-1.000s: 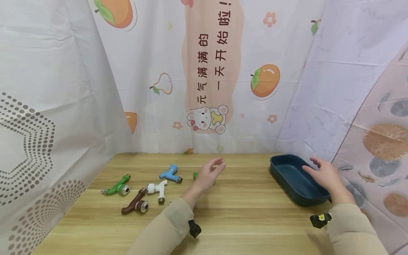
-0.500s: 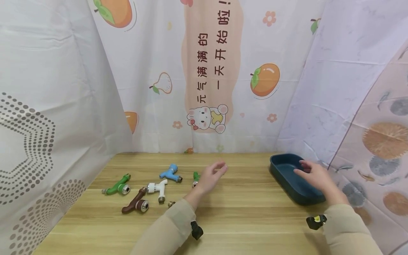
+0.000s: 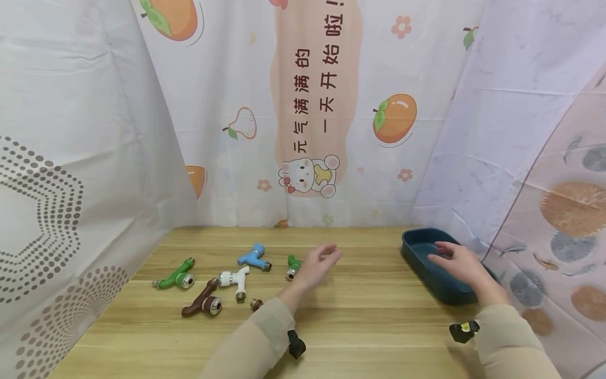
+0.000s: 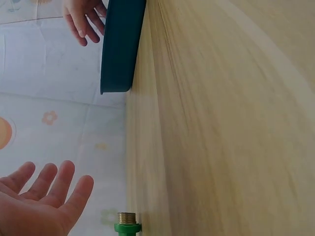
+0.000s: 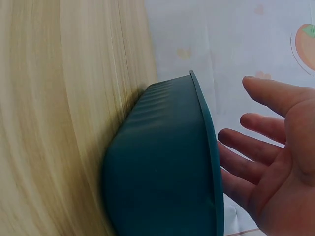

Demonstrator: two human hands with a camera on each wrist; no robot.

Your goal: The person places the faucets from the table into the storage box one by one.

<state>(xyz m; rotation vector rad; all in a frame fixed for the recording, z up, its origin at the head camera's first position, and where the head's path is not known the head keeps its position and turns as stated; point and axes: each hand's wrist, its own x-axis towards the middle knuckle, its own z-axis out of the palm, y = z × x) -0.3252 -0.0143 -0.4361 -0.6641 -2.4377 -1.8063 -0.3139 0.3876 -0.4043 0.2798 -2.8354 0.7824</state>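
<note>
My left hand (image 3: 316, 266) hovers open above the middle of the wooden table (image 3: 360, 310), fingers relaxed, holding nothing; the left wrist view shows its spread fingers (image 4: 47, 191). Just to its left lies a small green tap (image 3: 292, 265), whose brass thread (image 4: 127, 223) also shows in the left wrist view. My right hand (image 3: 456, 262) is open over the dark teal tray (image 3: 416, 247) at the right, fingers (image 5: 266, 147) straight above its rim (image 5: 206, 147), holding nothing.
Left of the hand lie a blue tap (image 3: 254, 258), a white tap (image 3: 235, 280), a brown tap (image 3: 202, 301), a long green tap (image 3: 174, 276) and a small brass fitting (image 3: 256, 303). Printed curtains (image 3: 307, 105) enclose the table on three sides.
My right hand has slid leftward over the tray. My left hand drifted slightly right and down, uncovering the small green tap. Nothing was picked up.
</note>
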